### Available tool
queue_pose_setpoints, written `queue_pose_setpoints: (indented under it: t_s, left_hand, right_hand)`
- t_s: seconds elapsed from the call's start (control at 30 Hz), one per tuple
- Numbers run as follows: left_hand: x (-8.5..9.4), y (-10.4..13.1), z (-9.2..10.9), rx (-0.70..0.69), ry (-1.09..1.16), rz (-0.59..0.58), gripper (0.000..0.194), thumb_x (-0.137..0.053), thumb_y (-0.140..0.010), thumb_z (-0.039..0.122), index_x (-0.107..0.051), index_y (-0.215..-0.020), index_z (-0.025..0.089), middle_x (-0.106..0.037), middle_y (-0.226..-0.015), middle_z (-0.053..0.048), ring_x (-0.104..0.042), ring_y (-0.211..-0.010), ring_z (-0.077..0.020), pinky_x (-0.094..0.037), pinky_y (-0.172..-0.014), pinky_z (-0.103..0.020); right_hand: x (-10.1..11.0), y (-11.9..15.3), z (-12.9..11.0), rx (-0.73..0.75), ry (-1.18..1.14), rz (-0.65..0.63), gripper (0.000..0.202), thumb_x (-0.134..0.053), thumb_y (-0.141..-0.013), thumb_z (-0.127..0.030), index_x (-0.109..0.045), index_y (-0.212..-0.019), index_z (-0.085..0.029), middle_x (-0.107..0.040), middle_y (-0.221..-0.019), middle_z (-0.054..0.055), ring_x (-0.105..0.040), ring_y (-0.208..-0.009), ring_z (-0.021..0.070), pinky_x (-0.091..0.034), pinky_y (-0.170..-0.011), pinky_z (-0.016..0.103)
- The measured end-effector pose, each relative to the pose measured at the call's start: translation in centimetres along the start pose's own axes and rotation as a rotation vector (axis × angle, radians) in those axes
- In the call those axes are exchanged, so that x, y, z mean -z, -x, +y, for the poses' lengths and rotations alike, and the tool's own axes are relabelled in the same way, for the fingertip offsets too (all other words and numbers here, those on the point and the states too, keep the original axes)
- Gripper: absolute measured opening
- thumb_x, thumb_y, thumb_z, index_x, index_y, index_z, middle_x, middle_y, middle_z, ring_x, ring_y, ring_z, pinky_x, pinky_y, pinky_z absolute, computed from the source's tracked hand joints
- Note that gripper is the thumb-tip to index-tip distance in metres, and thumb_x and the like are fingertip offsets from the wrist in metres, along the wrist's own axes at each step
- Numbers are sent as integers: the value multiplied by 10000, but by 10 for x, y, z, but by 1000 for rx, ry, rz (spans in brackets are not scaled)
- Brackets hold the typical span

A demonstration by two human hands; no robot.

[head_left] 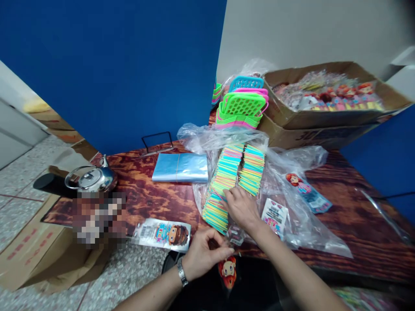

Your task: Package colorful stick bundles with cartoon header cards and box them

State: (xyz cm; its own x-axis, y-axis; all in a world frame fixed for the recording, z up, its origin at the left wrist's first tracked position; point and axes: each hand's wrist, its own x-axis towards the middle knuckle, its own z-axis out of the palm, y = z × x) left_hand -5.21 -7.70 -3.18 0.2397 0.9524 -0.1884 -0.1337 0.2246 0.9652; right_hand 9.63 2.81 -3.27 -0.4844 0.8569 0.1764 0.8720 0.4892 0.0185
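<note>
My left hand (207, 252) is pinched shut on the top of a clear plastic bag (228, 272) printed with a red-haired cartoon figure, hanging over the table's front edge. My right hand (242, 208) reaches onto two long rows of thin colored sticks (223, 181), its fingers bent and closed on some at the near part. Exactly how many sticks it grips is hidden. The rows lie on a crumpled clear plastic sheet (298, 224). A white-backed printed pouch (274, 217) sits beside my right wrist, and another printed pouch (164, 234) lies left of my left hand.
Behind the sticks stand nested plastic baskets (243, 106) and an open carton (324, 116) of bagged figures. A bundle of blue-tinted bags (180, 167) lies to the left, near a metal teapot (92, 178). Another pouch (308, 192) lies right. A cardboard box (35, 248) stands at lower left.
</note>
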Motion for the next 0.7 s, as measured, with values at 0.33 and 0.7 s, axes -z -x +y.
queue_pose_setpoints:
  t_s: [0.33,0.7]
  left_hand:
    - [5,0,-11,29,55,14,239,-712,-678,250,-508,-630,135,-582,-637,-5,-519,-574,-93,-403,-556,-210]
    - [10,-2,-6,25,95,52,244,-712,-685,277,-515,-650,137,-576,-617,10,-517,-568,-89,-400,-565,-209]
  right_hand:
    - [-10,-16,-10,118,214,-70,152,-416,-834,-77,-542,-868,-155,-555,-801,81,-478,-796,234,-322,-684,350]
    - [-14,-30,-2,14,-14,-112,142,-401,-820,-54,-508,-805,-147,-586,-816,113,-528,-807,231,-358,-671,320]
